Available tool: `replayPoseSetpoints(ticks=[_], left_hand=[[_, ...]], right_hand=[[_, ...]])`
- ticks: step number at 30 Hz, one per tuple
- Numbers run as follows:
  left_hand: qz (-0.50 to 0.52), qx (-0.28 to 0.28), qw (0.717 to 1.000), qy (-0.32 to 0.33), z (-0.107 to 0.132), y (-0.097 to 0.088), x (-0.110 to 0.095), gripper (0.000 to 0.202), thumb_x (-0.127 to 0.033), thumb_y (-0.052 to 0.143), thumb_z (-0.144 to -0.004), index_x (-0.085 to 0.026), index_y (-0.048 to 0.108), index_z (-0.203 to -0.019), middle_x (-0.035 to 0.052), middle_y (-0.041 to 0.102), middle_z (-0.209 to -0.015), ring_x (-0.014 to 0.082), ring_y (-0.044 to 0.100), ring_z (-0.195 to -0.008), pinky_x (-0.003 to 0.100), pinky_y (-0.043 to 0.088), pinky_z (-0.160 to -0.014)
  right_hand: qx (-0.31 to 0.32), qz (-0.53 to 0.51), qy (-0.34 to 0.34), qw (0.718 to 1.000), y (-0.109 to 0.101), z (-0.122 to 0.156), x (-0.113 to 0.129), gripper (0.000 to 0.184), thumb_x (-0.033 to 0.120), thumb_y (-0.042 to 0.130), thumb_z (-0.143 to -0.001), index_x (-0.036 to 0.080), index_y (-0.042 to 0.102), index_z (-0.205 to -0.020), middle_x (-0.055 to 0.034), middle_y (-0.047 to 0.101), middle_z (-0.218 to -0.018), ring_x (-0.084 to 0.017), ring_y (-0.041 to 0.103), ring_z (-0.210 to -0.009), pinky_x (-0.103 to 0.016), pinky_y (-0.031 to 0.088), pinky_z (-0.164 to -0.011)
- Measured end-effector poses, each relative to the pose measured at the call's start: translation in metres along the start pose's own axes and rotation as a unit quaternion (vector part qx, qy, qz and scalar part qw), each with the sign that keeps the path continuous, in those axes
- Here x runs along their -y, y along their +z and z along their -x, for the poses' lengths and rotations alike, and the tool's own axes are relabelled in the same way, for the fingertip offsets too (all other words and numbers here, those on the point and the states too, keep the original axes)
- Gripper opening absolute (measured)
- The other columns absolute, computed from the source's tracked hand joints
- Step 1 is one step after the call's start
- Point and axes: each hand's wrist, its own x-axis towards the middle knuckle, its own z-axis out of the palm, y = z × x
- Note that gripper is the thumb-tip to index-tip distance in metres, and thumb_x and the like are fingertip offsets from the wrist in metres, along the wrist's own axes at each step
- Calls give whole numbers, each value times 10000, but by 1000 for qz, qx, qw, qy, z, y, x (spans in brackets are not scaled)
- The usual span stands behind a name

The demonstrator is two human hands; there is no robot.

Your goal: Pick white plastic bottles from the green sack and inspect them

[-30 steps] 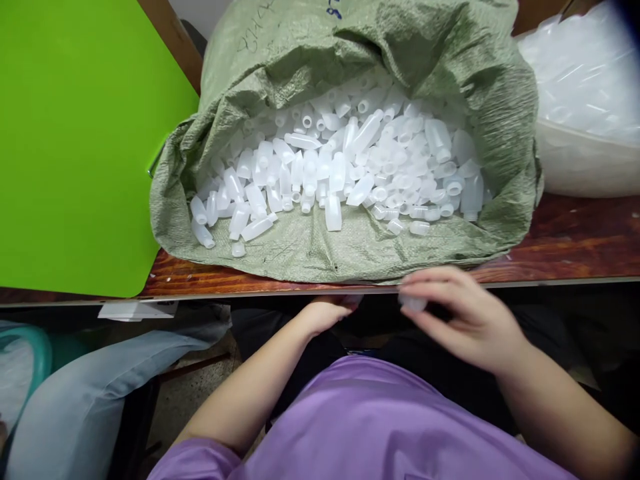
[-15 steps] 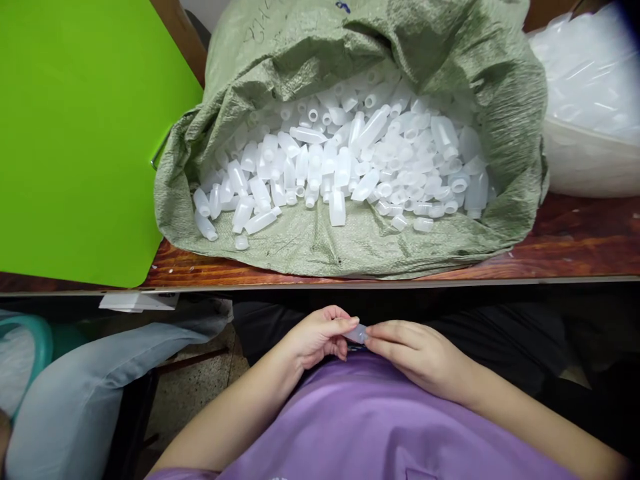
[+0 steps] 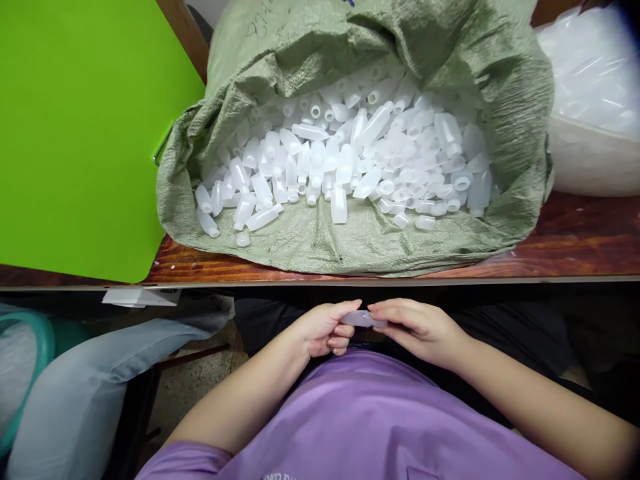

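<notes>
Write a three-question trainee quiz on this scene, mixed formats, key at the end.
1. Fill in the colour: a heap of translucent pieces lies inside the open, ____ sack.

2. Multiple choice: of the left grip and the right grip, which holds the small translucent piece?
A) left only
B) right only
C) both

3. True or false: the right grip is inside the sack.

Key: 1. green; 2. C; 3. false
</notes>
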Motion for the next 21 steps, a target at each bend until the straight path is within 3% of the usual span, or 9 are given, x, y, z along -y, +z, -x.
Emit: replayPoseSetpoints(ticks=[3,6,9,14,18,21], left_hand=[[-8,0,1000,4,1,-3,-1,409,-561,615,-772,-186,478,-687,-120,272,-377,57,187,-288,211,154,-376],[-45,57,995,-75,1,-9,-4,408,-520,574,-810,-187,448,-613,-111,241,-359,64,175,-275,217,162,-364],[-97,102,982,-123,1,-13,-9,458,-503,587,-799,-188,395,-528,-98,234,-346,62,191,-274,214,208,-361],[-59,38,995,-67,-3,-9,-9,476,-581,651,-721,-184,441,-566,-101,284,-355,67,224,-294,205,258,-364],[-7,0,997,-78,-7,-10,-4,474,-576,460,-863,-147,574,-696,-103,273,-344,71,207,-288,207,245,-363],[18,-29,996,-84,-10,-10,-2,467,-548,426,-896,-147,575,-708,-100,285,-349,67,215,-289,204,235,-368]], right_hand=[[-17,-82,34,996,4,-3,1,215,155,544,-857,211,632,-1045,-66,706,-981,-123,675,-907,-216,565,-789],[52,-101,-54,992,-2,-10,6,232,131,510,-876,195,628,-1065,-68,700,-1030,-117,655,-955,-216,546,-818],[128,-30,-144,981,-14,-20,11,230,141,468,-901,192,647,-1036,-47,688,-1105,-145,638,-966,-258,546,-816],[130,112,-160,972,-23,-30,11,274,176,420,-927,164,645,-1083,-71,698,-1070,-189,654,-937,-294,572,-754],[142,183,-106,967,-16,-20,4,320,137,386,-920,145,622,-1136,-126,682,-1093,-220,667,-929,-332,589,-704],[160,164,-66,971,-11,-10,0,312,186,438,-915,153,603,-1177,-148,646,-1172,-227,668,-948,-344,591,-725]])
